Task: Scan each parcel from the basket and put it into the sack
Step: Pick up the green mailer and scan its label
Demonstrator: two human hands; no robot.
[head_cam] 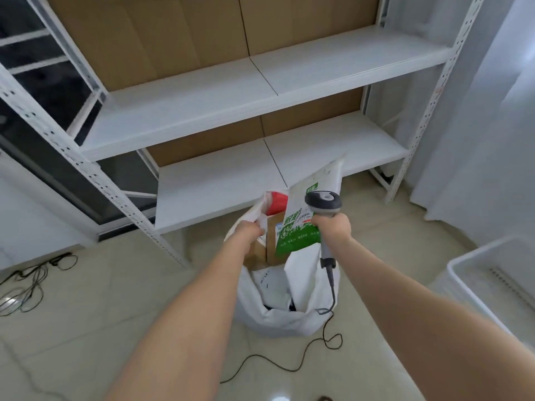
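A white sack [301,319] stands open on the tiled floor, holding brown cardboard boxes [273,244], a red and white packet [275,202] and white mailers. My left hand [249,230] grips the sack's far left rim and holds it up. My right hand [334,230] grips a grey handheld scanner [323,201] by its handle, over the sack's mouth. A green and white parcel [301,224] stands tilted in the opening, against my right hand; I cannot tell whether my fingers also hold it. The white basket [463,273] sits at the right.
A white metal shelf rack [260,91] with brown backing stands just behind the sack. The scanner's black cable [289,369] trails over the floor in front. Loose cables [26,287] lie at the left, and a white curtain [477,140] hangs at the right.
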